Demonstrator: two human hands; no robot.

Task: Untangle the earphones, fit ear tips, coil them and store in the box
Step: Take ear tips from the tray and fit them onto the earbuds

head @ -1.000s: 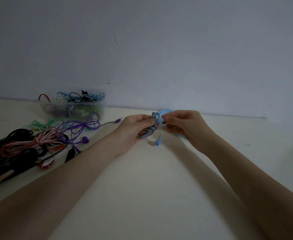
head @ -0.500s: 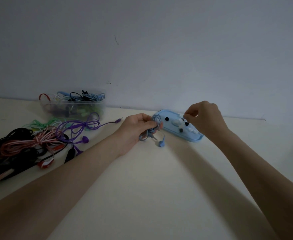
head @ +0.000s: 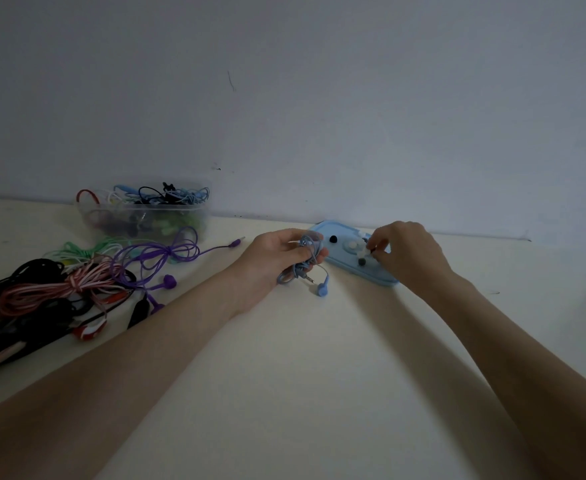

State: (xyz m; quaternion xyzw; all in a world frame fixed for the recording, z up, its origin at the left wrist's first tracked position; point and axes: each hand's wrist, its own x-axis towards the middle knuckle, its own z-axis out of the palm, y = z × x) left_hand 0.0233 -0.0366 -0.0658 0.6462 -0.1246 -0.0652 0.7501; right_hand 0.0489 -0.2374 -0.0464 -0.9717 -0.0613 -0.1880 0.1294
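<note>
Risks. The left hand (head: 277, 258) grips a loosely bunched coil of pale blue earphone cable (head: 303, 259) with fingers curled round it; one blue earbud (head: 322, 289) and the metal jack plug (head: 308, 278) dangle free below the fist. Judged likely faults: the bundle slackens and re-tangles if the grip eases while attention goes to the other hand; the hanging bud swings, making it awkward to seat a tip. The small ear tips (head: 353, 244), white and black, lie loose on a shallow light blue plastic tray (head: 322, 233); a pinch that slips could flick one off the tray and across the cream surface (head: 319, 375). Dim light makes the dark tips harder to pick out.

Position. The right hand (head: 409, 252) hovers over the tray's far end, fingers curled inward in a pinch at the cluster of tips; whether it has one firmly between thumb and finger cannot be told. The earphone bundle sits in the left hand just beside the tray's near end, close to the right hand but apart from it.

Elsewhere. A clear plastic box (head: 146, 216) holding assorted coiled earphones stands at the back left, near the wall. A heap of tangled cables (head: 76, 282), purple, pink-white, green and black, lies left of the forearm, well apart from both hands.
</note>
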